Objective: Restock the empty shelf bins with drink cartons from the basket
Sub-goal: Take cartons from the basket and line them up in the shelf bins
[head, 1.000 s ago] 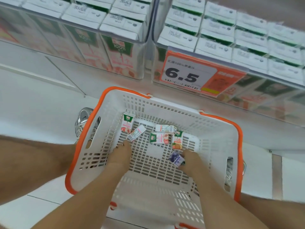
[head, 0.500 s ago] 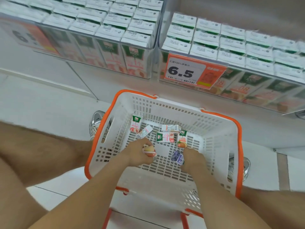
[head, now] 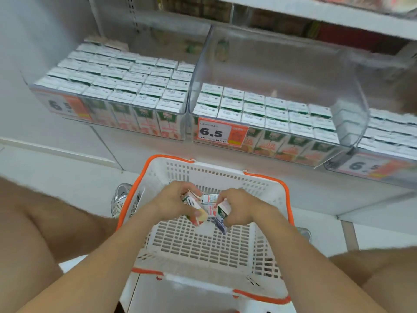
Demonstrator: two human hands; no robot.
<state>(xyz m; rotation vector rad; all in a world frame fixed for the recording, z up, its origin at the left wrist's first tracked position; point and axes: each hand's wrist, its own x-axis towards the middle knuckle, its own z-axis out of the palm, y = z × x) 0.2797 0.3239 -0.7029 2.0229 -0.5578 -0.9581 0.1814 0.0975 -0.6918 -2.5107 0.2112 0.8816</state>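
A peach carton [head: 194, 206] slants over the basket [head: 267, 192], its long axis running upper left to lower right, gripped by the left hand [head: 172, 201]. Just beside it, a blue-ended carton [head: 222, 217] stands nearly upright, clutched in the right hand [head: 240, 207]. Beyond the basket sits a half-filled clear shelf bin [head: 349, 105].

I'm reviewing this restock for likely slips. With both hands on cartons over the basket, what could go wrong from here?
The left hand and right hand grip several small drink cartons bunched above the basket; one may slip out on the lift. The middle bin has free room only behind its filled front rows, so reaching over could topple those. The bluish carton in the right hand may not match these bins' stock.
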